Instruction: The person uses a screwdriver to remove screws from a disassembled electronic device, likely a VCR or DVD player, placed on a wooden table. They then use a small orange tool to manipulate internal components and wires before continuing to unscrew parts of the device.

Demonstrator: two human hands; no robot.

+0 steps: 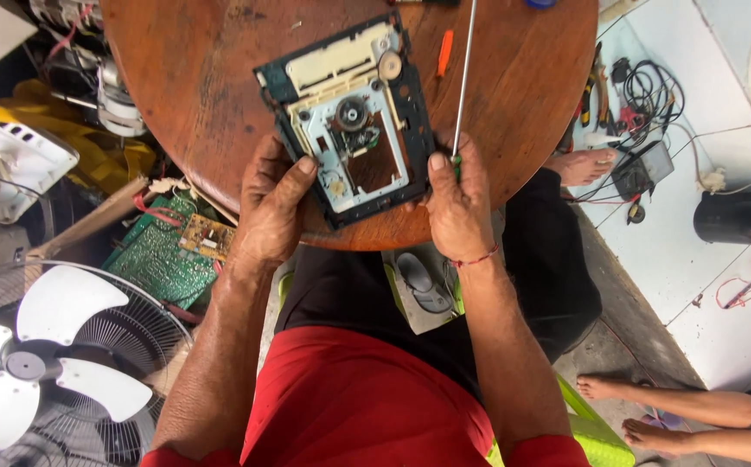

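A disc drive mechanism (351,117) with a black frame, cream plastic parts and a round spindle rests tilted on the near edge of a round wooden table (220,78). My left hand (269,203) grips its lower left corner, thumb on the frame. My right hand (457,207) holds its lower right edge and also clasps a long screwdriver (463,78), whose thin metal shaft points up across the table.
A small orange tool (445,52) lies on the table by the shaft. A green circuit board (163,255) and a white fan (38,363) sit at the left floor. Cables and tools (639,95) and a black pot (741,216) are at right. Another person's legs (695,406) show at bottom right.
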